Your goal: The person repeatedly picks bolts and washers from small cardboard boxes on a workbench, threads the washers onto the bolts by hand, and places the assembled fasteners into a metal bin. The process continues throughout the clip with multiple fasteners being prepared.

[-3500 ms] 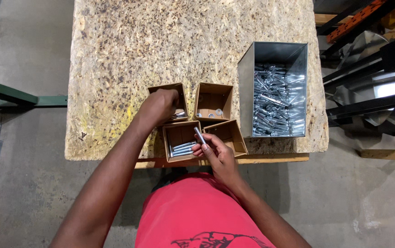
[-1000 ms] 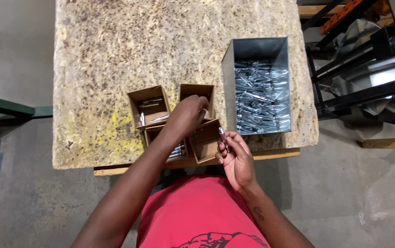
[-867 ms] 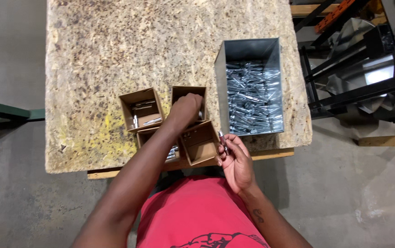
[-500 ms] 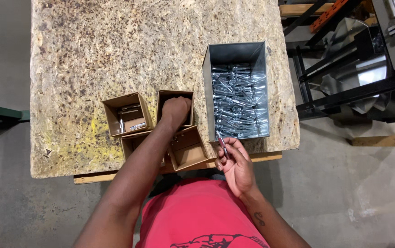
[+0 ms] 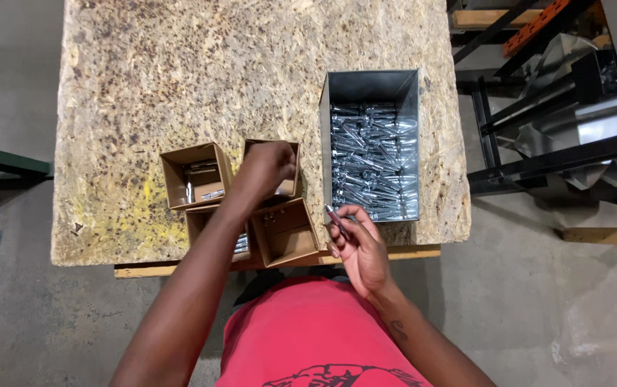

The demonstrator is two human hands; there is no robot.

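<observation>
My left hand (image 5: 264, 168) reaches into the far right cardboard box (image 5: 290, 152) of a cluster of small open brown boxes; its fingers are closed, and what they hold is hidden. My right hand (image 5: 357, 244) hovers at the table's near edge, gripping a silver bolt (image 5: 336, 218) between its fingers. The near right cardboard box (image 5: 287, 236) lies just left of it. Just beyond my right hand stands a grey metal bin (image 5: 337, 136) filled with several silver bolts (image 5: 374, 168).
The far left cardboard box (image 5: 178, 188) holds a few bolts; the near left box (image 5: 195, 222) is mostly hidden under my arm. All stand on a chipboard table (image 5: 179, 79). Black metal racking (image 5: 559, 136) stands to the right on the concrete floor.
My left hand moved from the near boxes into the far right box. My right hand drew back to the table edge, still holding a bolt. The view shifted.
</observation>
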